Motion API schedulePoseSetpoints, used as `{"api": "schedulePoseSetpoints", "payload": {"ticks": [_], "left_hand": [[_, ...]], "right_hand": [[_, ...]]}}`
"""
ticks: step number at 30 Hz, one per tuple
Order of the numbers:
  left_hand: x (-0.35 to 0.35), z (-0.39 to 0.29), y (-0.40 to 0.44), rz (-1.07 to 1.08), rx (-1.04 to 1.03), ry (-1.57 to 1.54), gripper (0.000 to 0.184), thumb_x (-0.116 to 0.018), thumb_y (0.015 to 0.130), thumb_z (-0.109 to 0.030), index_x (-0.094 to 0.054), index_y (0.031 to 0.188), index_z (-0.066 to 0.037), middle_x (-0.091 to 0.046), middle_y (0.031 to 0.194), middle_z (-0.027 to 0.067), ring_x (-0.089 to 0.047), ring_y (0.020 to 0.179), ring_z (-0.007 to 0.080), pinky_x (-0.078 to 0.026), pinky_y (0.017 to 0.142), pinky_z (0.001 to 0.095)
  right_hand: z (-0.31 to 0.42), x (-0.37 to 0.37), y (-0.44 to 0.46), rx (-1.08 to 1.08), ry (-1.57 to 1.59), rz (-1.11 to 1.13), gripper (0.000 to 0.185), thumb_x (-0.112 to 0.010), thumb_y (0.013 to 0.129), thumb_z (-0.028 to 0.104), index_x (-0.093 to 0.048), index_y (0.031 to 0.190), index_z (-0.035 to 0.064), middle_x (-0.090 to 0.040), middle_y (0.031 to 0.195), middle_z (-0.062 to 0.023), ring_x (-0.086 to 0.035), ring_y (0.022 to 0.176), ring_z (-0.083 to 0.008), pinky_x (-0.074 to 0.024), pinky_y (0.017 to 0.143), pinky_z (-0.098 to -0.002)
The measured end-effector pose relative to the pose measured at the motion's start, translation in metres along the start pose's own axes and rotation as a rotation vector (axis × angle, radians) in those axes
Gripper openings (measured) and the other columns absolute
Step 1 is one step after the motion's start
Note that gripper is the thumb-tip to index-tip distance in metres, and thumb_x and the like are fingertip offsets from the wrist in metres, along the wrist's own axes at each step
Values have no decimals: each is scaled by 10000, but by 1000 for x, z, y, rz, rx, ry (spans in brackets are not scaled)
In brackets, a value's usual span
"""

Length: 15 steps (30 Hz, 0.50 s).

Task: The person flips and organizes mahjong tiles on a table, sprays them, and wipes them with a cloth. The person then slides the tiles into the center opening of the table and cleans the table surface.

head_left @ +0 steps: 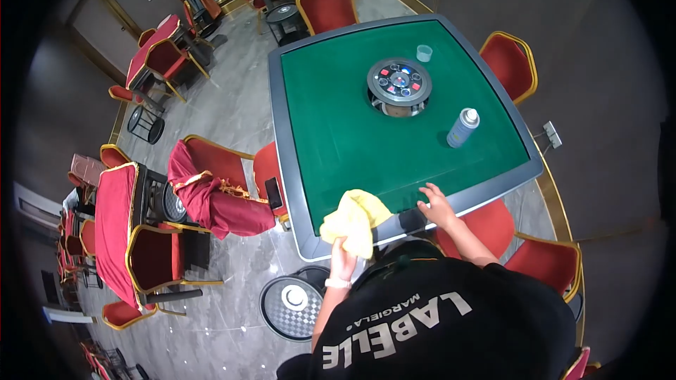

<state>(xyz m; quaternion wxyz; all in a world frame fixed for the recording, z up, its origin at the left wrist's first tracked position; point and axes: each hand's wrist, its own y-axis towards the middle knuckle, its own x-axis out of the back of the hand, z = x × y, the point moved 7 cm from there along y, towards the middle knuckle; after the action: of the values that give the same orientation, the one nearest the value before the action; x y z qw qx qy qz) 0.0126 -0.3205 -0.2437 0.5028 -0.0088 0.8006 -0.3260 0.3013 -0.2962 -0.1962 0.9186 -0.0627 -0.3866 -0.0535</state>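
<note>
My left hand (342, 262), with a white band at the wrist, grips a yellow cloth (350, 219) over the near left corner of a mahjong table (422, 151). My right hand (438, 207) is above the table's near edge, fingers apart and holding nothing. Close to it, a small dark patch (410, 220) shows on the grey rim; I cannot make out what it is. A spray can (462, 129) stands upright on the green top. Farther in, the round control unit (399, 83) sits raised at the centre, with a small clear cup (424, 53) beyond it.
Red chairs (508, 67) surround the table. At left, a red cloth (215, 200) drapes over a chair, with a phone (273, 193) nearby. A round black side stand (290, 307) holds a white ashtray-like dish. A wall socket (552, 135) with a cable is at right.
</note>
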Motion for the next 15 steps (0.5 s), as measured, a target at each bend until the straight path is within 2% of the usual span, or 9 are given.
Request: {"api": "schedulePoseSetpoints", "payload": {"ticks": [3, 6, 10, 12, 13, 15], "left_hand": [[4, -22, -20, -41, -202, 92, 398, -461, 852, -84, -436, 1236, 20, -528, 1231, 135, -498, 1161, 269, -395, 998, 403], [26, -33, -36, -176, -242, 109, 407, -465, 830, -71, -449, 1229, 13, -532, 1229, 121, -499, 1158, 265, -391, 996, 403], [50, -45, -56, -345, -312, 138, 398, -466, 826, -95, -465, 1214, -7, -541, 1220, 105, -504, 1143, 249, -386, 985, 394], [53, -43, -64, -369, -318, 104, 418, -472, 825, -143, -454, 1226, -23, -542, 1219, 102, -501, 1144, 252, -381, 983, 398], [59, -41, -65, -377, -335, 96, 453, -478, 822, -186, -435, 1248, -39, -538, 1226, 98, -497, 1149, 256, -372, 991, 401], [54, -36, -68, -424, -341, 76, 471, -481, 822, -193, -421, 1265, -45, -532, 1239, 93, -492, 1159, 256, -365, 998, 401]], "right_hand": [[-12, 6, 46, 9, -114, 44, 477, -594, 797, 221, -507, 1210, -3, -365, 1360, -252, -355, 1260, -391, -309, 1051, -420], [-35, 15, 116, -30, -188, 37, 510, -584, 798, 233, -481, 1235, -10, -337, 1392, -232, -292, 1311, -369, -288, 1070, -429], [-39, 50, 209, -90, -287, -114, 596, -561, 824, 244, -359, 1344, 35, -225, 1475, -129, -223, 1357, -312, -281, 1066, -481], [-42, 58, 247, -161, -330, -90, 615, -534, 853, 289, -313, 1380, 64, -185, 1496, -87, -155, 1385, -271, -271, 1058, -520], [-42, 59, 262, -175, -370, -44, 626, -490, 878, 354, -281, 1402, 83, -163, 1506, -62, -109, 1398, -244, -251, 1055, -547], [-40, 61, 286, -178, -396, -1, 630, -469, 884, 386, -279, 1405, 86, -159, 1508, -63, -114, 1397, -242, -237, 1063, -541]]}}
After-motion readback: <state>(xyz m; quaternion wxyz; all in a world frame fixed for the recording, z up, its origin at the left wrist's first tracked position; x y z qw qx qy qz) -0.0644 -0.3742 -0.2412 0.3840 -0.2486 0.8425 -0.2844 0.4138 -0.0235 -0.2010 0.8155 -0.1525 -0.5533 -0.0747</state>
